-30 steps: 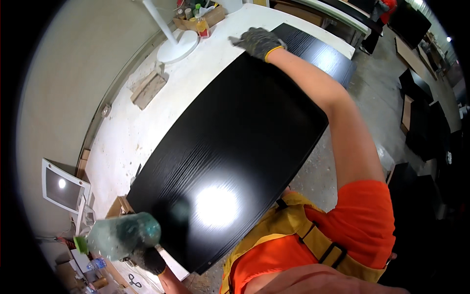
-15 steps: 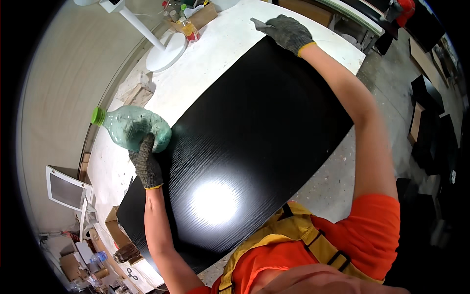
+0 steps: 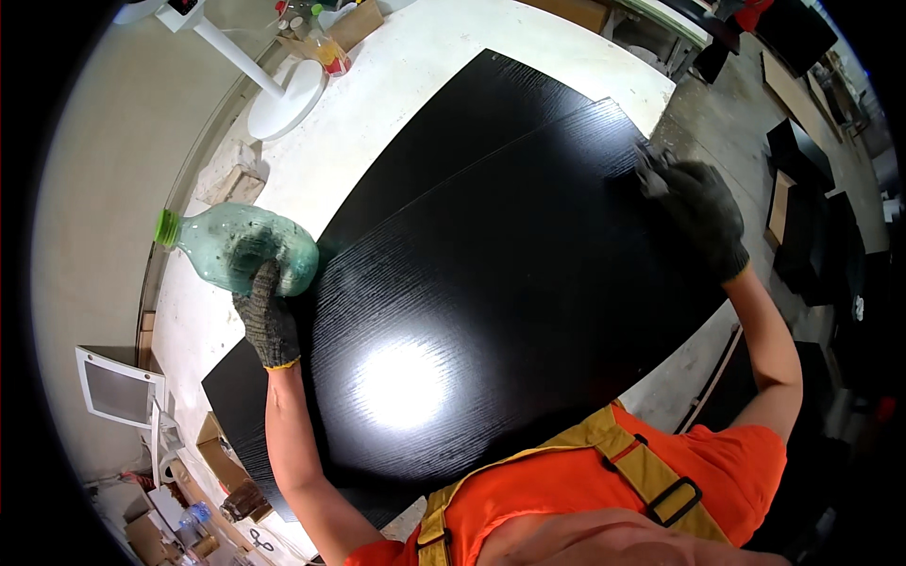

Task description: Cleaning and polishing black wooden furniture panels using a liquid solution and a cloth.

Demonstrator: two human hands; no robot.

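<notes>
My left hand [image 3: 268, 321], in a dark knit glove, is closed round a green-tinted clear plastic bottle [image 3: 212, 247] with a bright green cap. The bottle lies on its side, cap pointing left, smudged where I grip it. Beneath my left forearm a glossy black wood-grain panel [image 3: 510, 283] rests at an angle on another black panel [image 3: 439, 127], which shows along the far side and at lower left. My right hand [image 3: 698, 208], gloved too, is over the top panel's right end. Its fingers are smeared by motion, so whether they hold anything is unclear.
Both panels lie on a white table [image 3: 377, 123]. A white lamp base [image 3: 288, 99], a small block [image 3: 236, 184] and a cardboard box [image 3: 354, 26] with bottles stand along its far left side. Scissors [image 3: 261, 540] lie lower left. Black boards [image 3: 802, 156] stand on the floor at right.
My right hand has come from the far end toward me and to the right. The top panel's far end has swung the same way, uncovering more of the panel below. My left hand keeps the bottle.
</notes>
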